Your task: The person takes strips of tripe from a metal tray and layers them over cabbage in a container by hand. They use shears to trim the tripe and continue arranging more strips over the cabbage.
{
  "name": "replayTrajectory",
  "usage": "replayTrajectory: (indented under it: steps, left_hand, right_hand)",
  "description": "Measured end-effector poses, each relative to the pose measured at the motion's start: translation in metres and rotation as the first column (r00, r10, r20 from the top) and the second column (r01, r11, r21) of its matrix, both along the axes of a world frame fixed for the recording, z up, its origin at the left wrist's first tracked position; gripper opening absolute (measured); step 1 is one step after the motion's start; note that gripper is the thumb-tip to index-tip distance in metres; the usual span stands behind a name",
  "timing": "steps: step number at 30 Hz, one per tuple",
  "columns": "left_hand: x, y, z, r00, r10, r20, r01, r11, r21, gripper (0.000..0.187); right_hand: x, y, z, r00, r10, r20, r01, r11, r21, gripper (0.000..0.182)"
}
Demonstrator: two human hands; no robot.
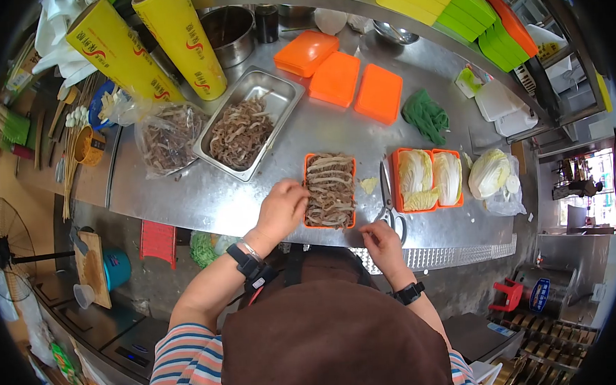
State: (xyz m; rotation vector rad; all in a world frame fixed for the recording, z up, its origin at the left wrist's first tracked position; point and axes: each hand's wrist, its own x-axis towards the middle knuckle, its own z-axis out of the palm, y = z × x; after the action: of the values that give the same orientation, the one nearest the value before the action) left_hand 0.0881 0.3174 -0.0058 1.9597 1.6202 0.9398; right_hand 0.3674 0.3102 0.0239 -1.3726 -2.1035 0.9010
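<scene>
Steel bench runs across a cluttered kitchen stall. Left hand, fingers curled, presses the edge of 1 orange plastic tray of brown sliced strips; keeping strips level and inside the rim seems wise. Right hand rests loosely closed near silver scissors, seemingly holding nothing.

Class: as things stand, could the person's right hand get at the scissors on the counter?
Probably yes. The right hand rests at the counter's edge right beside the scissors, whose handles point toward it, and nothing lies between them.
</scene>
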Motion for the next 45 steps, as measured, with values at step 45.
replayTrajectory:
  steps: [45]
  left_hand:
    - [-0.014,0.011,-0.015,0.954,0.154,0.257,-0.088,0.964,-0.251,0.014]
  right_hand:
    - [0.008,-0.012,-0.001,0.997,-0.071,-0.015,0.070,0.997,-0.043,0.010]
